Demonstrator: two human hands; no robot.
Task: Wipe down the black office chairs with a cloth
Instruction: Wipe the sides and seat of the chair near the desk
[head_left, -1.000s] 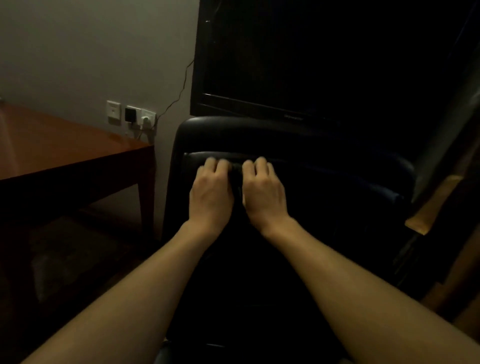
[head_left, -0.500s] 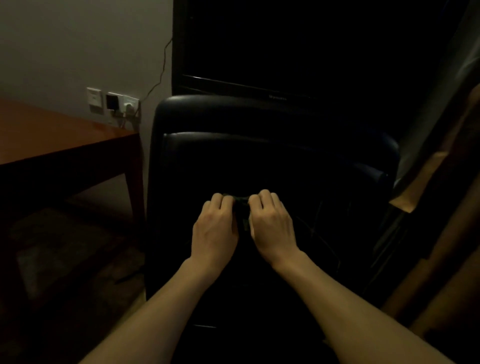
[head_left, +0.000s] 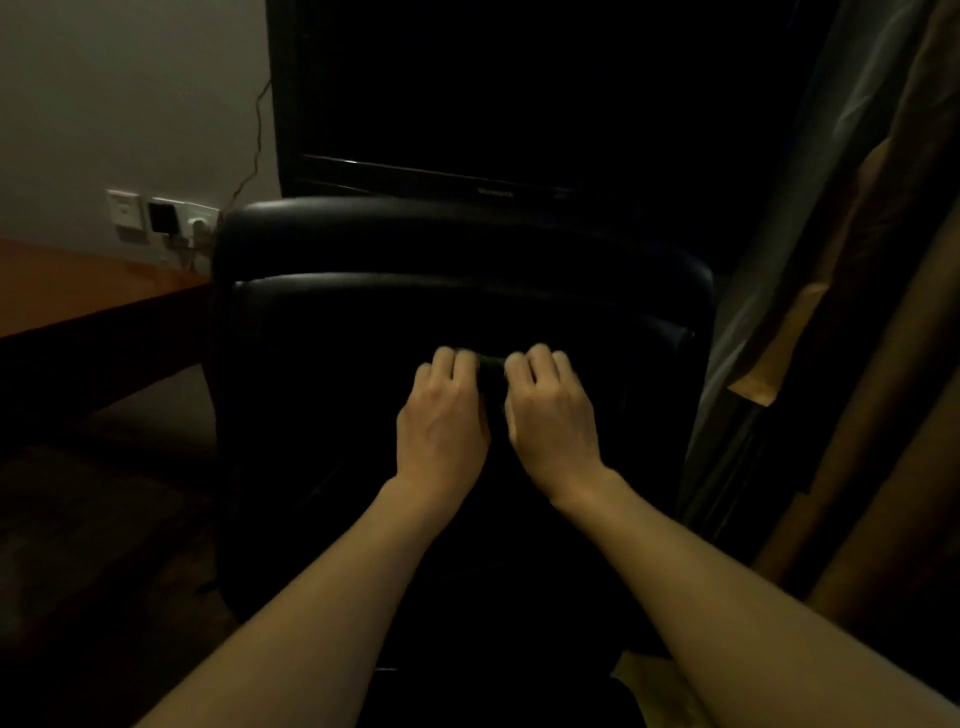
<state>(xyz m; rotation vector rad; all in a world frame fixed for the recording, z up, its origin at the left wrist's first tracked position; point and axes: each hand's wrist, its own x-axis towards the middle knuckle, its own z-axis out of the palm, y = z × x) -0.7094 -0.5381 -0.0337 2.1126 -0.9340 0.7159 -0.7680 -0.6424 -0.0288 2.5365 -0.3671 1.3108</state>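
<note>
The room is dim: a pale wall with sockets (head_left: 161, 218) at ten o'clock, a wooden tabletop (head_left: 78, 291) at nine, a dark screen (head_left: 493, 93) at twelve. The black chair (head_left: 363, 249) fills my view's centre, its backrest facing me. My left hand (head_left: 441, 421) and right hand (head_left: 553, 415) sit side by side, fingers curled onto a dark cloth (head_left: 491, 361) pressed against the backrest.
</note>
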